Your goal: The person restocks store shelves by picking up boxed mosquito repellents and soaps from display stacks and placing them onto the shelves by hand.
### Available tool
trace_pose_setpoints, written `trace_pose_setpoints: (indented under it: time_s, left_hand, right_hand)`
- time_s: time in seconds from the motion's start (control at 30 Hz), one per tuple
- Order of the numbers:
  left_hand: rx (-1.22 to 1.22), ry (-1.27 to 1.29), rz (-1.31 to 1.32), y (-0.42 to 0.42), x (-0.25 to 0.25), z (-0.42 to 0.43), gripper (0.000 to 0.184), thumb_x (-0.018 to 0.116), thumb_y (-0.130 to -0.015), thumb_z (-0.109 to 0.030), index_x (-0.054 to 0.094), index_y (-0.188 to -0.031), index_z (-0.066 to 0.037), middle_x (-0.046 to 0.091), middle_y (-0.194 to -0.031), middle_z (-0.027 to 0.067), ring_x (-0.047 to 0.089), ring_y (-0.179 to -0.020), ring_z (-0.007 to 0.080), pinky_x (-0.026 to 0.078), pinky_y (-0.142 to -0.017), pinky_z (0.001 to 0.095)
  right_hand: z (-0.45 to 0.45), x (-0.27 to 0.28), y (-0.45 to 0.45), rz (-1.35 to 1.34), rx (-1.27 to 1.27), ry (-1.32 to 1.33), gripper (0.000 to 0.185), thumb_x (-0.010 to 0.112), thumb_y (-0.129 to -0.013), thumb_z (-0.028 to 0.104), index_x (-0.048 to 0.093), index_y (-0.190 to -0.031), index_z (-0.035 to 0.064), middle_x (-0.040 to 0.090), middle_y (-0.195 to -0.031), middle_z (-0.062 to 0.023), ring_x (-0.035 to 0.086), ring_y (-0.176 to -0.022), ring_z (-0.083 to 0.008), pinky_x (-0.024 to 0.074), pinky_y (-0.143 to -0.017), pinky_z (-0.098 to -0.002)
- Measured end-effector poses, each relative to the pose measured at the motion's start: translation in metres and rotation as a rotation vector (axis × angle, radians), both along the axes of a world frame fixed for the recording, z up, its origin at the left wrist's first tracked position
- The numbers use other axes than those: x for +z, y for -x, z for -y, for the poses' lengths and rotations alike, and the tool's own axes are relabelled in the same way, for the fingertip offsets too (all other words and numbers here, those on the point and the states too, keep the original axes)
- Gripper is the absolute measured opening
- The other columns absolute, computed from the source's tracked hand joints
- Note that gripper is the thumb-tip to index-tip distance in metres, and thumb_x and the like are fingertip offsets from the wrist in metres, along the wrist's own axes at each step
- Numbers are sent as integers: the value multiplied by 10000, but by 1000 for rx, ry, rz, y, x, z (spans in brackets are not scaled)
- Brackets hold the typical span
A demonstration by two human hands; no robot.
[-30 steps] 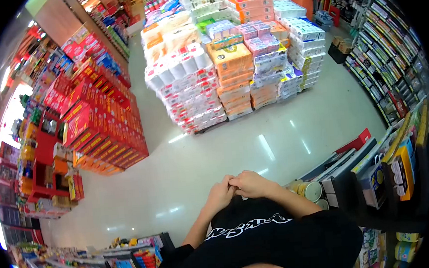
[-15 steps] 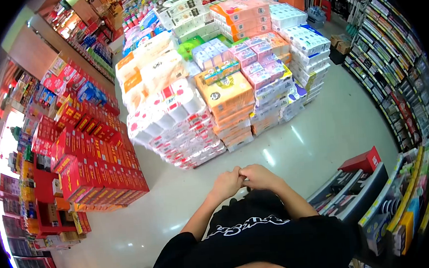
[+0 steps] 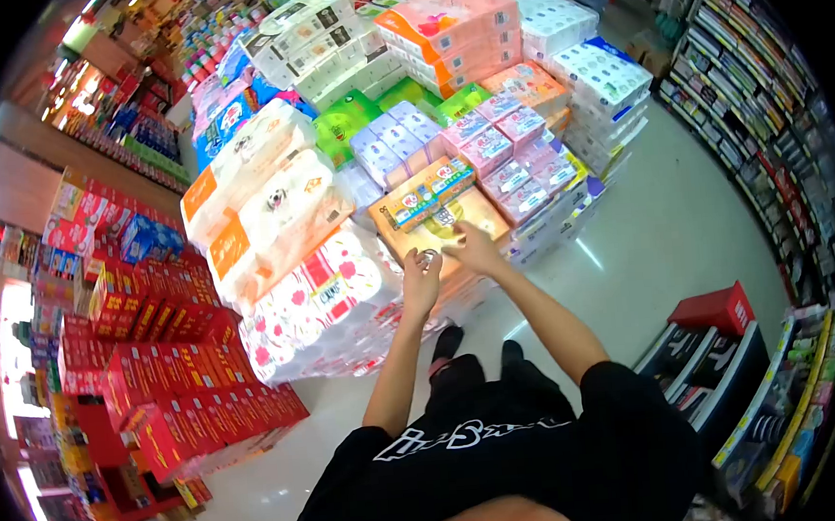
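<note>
Both arms reach forward over the near edge of a stack of tissue packs. My left hand (image 3: 422,274) is at the front corner of an orange pack (image 3: 480,210), its fingers curled; what they hold, if anything, is hidden. My right hand (image 3: 473,247) is over the same pack's front part, fingers apart and pointing down. Across the back of the orange pack lies a narrow orange and blue pack (image 3: 429,190). White rolls with red patterns (image 3: 328,291) are to the left, and small pink packs (image 3: 515,157) to the right.
Red boxes (image 3: 206,420) are stacked at the left. Purple packs (image 3: 398,144), green packs (image 3: 345,125) and white packs (image 3: 325,44) fill the back of the pile. A tall shelf (image 3: 757,130) runs along the right, with a red box (image 3: 716,309) on a lower rack.
The tissue stack is much nearer. My hands, earlier together in front of the body, have come apart and reached forward over the orange pack.
</note>
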State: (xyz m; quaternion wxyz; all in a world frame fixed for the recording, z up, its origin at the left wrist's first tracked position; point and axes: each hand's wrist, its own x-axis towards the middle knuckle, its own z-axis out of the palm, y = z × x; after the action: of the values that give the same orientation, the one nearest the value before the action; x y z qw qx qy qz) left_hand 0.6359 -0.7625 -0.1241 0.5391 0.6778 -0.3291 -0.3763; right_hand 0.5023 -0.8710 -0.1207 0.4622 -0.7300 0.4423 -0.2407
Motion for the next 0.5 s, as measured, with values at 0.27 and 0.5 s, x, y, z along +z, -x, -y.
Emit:
trace_pose_setpoints:
  time_s: [0.27,0.5]
  left_hand:
    - [4,198,-51,-66,-31,99,665,643,-879,-47,354,-1469,57,478,-1430,192,482,-1300,276,384,-1089,378]
    - [-273,102,-244,-80,-28,98,502,629,-868,-11,499,-1347,63,547,-1352,170,569,-1187,222,475,-976,341]
  right_hand:
    - [50,-30,-85,192,-420,30,556,814,-792,199,551,-1223,-34,635,-1140,-178,655,-1010,-292,539,-864,-376]
    - [15,-50,-91,161,-589,32,328,778,-785,148,580,-1010,14,608,-953,-121,620,-839,-201,537,-767,-334]
